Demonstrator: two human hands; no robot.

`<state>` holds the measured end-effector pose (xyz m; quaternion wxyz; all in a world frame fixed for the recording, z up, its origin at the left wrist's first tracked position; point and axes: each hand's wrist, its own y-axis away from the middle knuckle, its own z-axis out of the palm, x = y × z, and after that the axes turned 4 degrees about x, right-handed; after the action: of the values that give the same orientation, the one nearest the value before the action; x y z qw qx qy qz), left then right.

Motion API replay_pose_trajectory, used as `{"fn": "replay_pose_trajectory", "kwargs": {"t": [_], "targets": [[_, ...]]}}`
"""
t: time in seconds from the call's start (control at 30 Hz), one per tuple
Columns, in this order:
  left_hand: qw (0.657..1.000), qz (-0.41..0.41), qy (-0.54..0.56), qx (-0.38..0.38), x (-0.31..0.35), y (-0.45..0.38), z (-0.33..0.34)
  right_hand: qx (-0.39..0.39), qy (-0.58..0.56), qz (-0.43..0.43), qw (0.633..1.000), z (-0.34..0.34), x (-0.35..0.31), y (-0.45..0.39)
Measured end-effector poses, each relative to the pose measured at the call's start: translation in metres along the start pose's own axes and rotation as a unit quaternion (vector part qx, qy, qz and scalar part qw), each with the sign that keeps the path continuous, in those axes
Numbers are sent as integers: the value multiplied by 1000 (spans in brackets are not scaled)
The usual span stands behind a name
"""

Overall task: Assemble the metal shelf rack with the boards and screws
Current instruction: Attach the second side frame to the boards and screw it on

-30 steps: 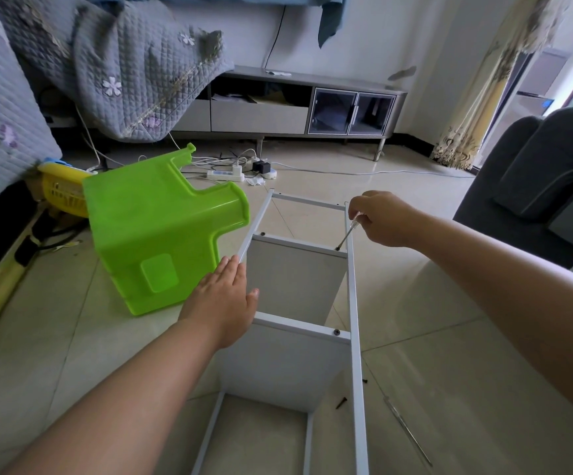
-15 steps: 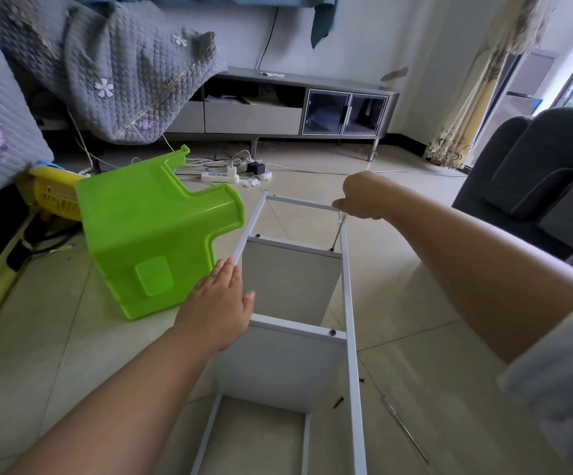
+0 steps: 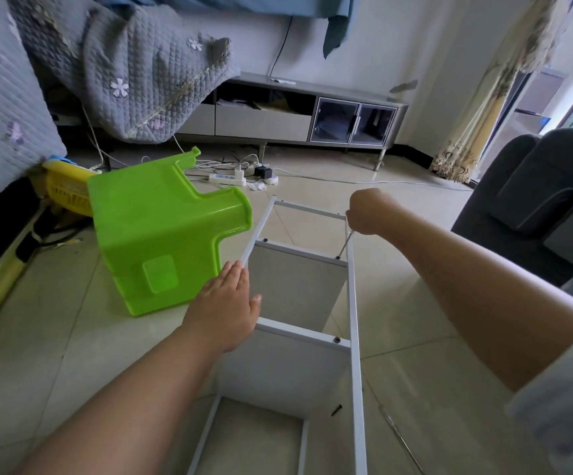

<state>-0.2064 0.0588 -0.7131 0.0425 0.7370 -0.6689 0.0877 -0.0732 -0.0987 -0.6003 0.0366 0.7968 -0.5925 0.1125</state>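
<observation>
The left hand (image 3: 225, 311), at the centre of the frame, lay flat with straight fingers on the left rail of the white shelf rack (image 3: 353, 303), its thumb beside the nearer board (image 3: 288, 365). The right hand (image 3: 369, 212), right of centre and higher up, was clenched around the handle of a screwdriver (image 3: 345, 244), whose thin shaft slanted down to a screw (image 3: 338, 257) at the right end of the farther board (image 3: 298, 286). The rack lay along the tiled floor (image 3: 415, 303), running from the bottom centre up toward mid-frame. A loose dark screw (image 3: 336, 410) and a slim metal tool (image 3: 401, 435) lay on the tiles at lower right. A green plastic stool (image 3: 161, 234) lay tipped over just left of the rack, near the left hand. A power strip (image 3: 227, 178) with cables sat beyond it, before the grey TV cabinet (image 3: 305, 114).
</observation>
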Motion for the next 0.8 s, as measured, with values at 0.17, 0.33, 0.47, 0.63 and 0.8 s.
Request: {"fn": "replay_pose_trajectory", "kwargs": {"t": [0.17,0.33,0.47,0.63,0.8], "targets": [[1000,1,11,1,-1,-1,0,80,-57,-39,994,-10,-19,0],[1000,5,22,9,-4,-2,3,133,-164,-149,966,6,-53,1],[1000,10,14,21,-4,-2,4,143,-194,-159,957,17,-66,-5],[999,14,24,28,-5,-4,6,140,-177,-149,963,21,-70,-15],[999,12,27,17,-6,-5,5,136,-167,-145,966,21,-69,-16]]}}
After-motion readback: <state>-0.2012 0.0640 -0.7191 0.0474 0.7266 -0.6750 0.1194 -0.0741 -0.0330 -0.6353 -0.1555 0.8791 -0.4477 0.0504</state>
